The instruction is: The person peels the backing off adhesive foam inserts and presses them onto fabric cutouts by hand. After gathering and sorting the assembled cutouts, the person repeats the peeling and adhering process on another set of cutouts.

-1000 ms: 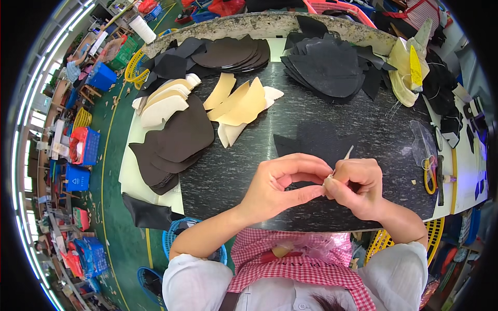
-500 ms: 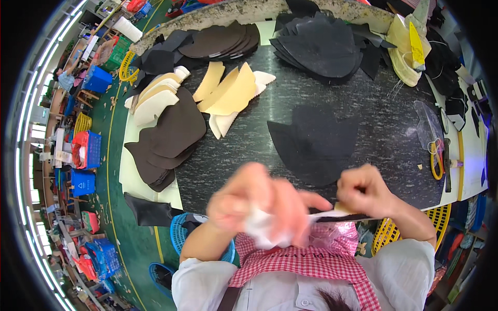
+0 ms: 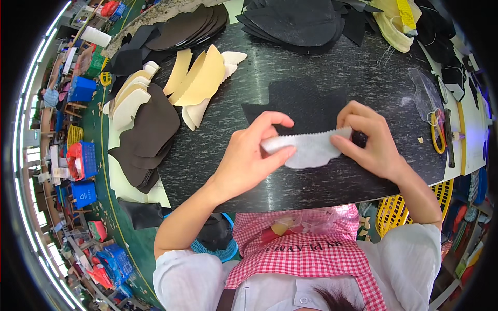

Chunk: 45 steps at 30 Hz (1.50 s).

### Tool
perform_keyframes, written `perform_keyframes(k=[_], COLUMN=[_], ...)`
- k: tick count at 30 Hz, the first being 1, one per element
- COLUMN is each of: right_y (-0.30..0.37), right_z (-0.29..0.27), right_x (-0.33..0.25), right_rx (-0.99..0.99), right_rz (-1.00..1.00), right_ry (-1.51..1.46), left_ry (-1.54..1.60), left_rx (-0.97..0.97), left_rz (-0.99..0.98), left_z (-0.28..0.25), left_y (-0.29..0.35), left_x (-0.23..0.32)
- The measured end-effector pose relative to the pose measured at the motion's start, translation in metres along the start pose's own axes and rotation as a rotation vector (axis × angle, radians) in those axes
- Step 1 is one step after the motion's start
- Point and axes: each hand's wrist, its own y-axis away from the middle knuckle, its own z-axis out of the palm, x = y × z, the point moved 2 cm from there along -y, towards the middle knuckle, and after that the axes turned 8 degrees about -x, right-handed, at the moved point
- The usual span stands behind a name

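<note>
I see the left hand (image 3: 254, 153) and right hand (image 3: 373, 140), fingers (image 3: 350, 147) pinching a white piece (image 3: 313, 150) near the black panel (image 3: 298, 98).

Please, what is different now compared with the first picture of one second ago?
The left hand and right hand were together at something small, mostly hidden. Now they have moved apart and hold a white piece spread between them, one at each end. The camera view also shifted, so things on the table appear higher. The black piece and cream pieces seem to lie as before.
</note>
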Motion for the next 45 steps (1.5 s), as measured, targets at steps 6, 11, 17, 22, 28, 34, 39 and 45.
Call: perform_keyframes(k=[6,11,17,22,28,34,39,45], right_y=[-0.007,-0.01,-0.024,-0.022,-0.011,0.004,-0.005,-0.004], right_z=[0.004,0.005,-0.011,0.036,0.046,0.064,0.041,0.052], right_x=[0.014,0.012,0.007,-0.018,-0.022,-0.042,-0.048,-0.075], right_rx=[-0.053,-0.011,-0.138,-0.377,-0.489,-0.489,-0.327,0.021], right_rz=[-0.032,-0.144,-0.164,-0.291,-0.353,-0.39,-0.346,-0.25], right_ry=[0.164,0.32,0.363,0.086,0.478,0.408,0.355,-0.3], left_ry=[-0.109,-0.363,-0.447,-0.531,-0.945,0.207,-0.189,-0.591], left_rx=[-0.093,-0.064,-0.115,0.076,0.778,1.076,1.244,0.48], left_rz=[-0.046,0.044,0.122,0.198,0.035,0.002,0.218,0.713], left_z=[0.005,0.009,0.002,-0.014,-0.104,-0.127,-0.121,0.006], left_y=[-0.014,-0.015,-0.017,0.006,0.098,0.131,0.113,0.056], left_x=[-0.012,-0.01,-0.012,-0.017,-0.041,-0.105,-0.056,0.013])
